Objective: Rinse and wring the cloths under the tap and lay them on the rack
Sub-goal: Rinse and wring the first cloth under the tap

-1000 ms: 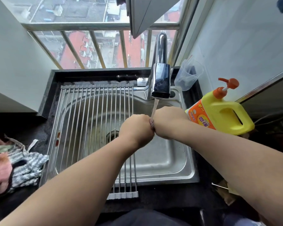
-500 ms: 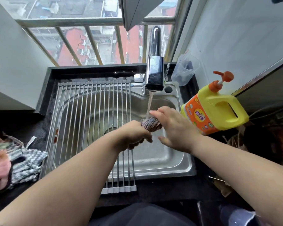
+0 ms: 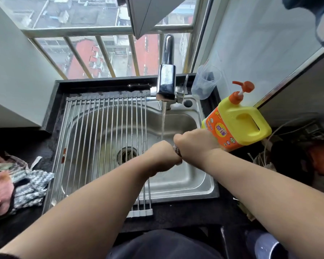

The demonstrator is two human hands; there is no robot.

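Observation:
Both my fists meet over the right half of the steel sink (image 3: 209, 186). A twisted brownish cloth (image 3: 177, 150) shows only as a small strip between them. My left hand (image 3: 161, 156) and my right hand (image 3: 193, 144) are each shut on one end of it. The tap (image 3: 166, 81) runs, and its stream falls just behind my hands. A roll-up wire rack (image 3: 101, 139) covers the left part of the sink and carries nothing. More cloths (image 3: 17, 186), pink, green and grey-white, lie heaped on the dark counter at the left.
A yellow detergent jug (image 3: 238, 124) with an orange pump stands right beside my right hand. A clear plastic cup (image 3: 206, 83) sits behind the sink at the right. Window bars run behind the tap. Cables and dark clutter fill the right counter.
Half a second ago my right hand was open beside the rolled cloth held in my left; now it has closed on the cloth's other end, fists together.

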